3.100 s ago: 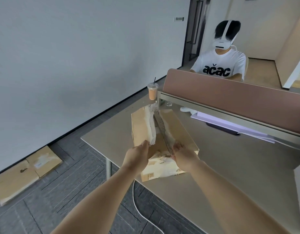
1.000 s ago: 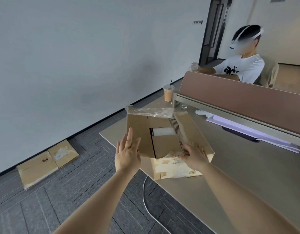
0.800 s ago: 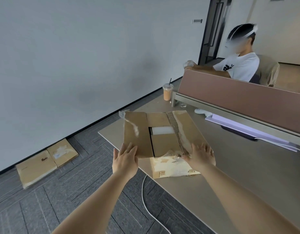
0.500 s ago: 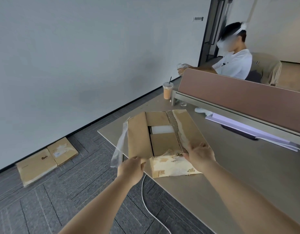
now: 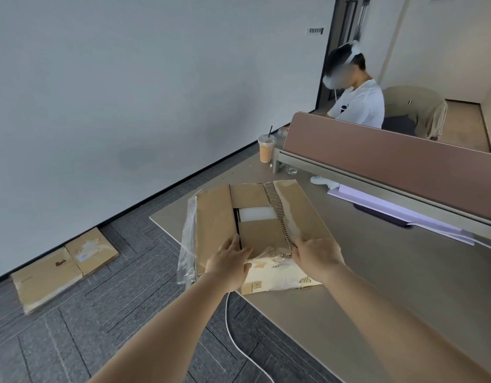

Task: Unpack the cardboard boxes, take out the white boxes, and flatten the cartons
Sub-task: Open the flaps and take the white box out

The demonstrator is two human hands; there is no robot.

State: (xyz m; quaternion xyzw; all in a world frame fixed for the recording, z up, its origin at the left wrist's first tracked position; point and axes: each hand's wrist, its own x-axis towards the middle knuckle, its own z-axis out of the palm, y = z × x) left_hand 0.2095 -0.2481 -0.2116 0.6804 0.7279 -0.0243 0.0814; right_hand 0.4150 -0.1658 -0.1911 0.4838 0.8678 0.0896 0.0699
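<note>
— At the near left corner of the desk (image 5: 404, 258): cardboard box (image 5: 216, 217), both outer flaps spread wide, torn corrugated strip (image 5: 278, 214) along the inner edge of the right flap.
— And the white box (image 5: 256, 214)?
— Inside the cardboard box, showing only through the gap between the two inner flaps; otherwise covered.
— State of the left grip (image 5: 230, 261)?
— Released: fingers straight, lying flat on the near end of the left flap, tips up against the slit beside the near inner flap.
— And the right grip (image 5: 317, 255)?
— Set on the near end of the right flap, knuckles up, fingers bent down at the foot of the strip. Cannot tell whether pinching the cardboard or merely pressing on it.
— Anything loose?
— Clear plastic film (image 5: 187, 244), crumpled, hanging off the outer edge of the left flap and past the desk edge.
— Elsewhere?
— Iced orange drink cup (image 5: 266, 152) with a straw at the far end, just beside the brown divider (image 5: 390, 161); beyond the divider, a seated person (image 5: 360, 106) in a white T-shirt. Down on the carpet by the wall, flattened cartons (image 5: 64, 266). White cable (image 5: 227, 305) dangling below the desk edge.
</note>
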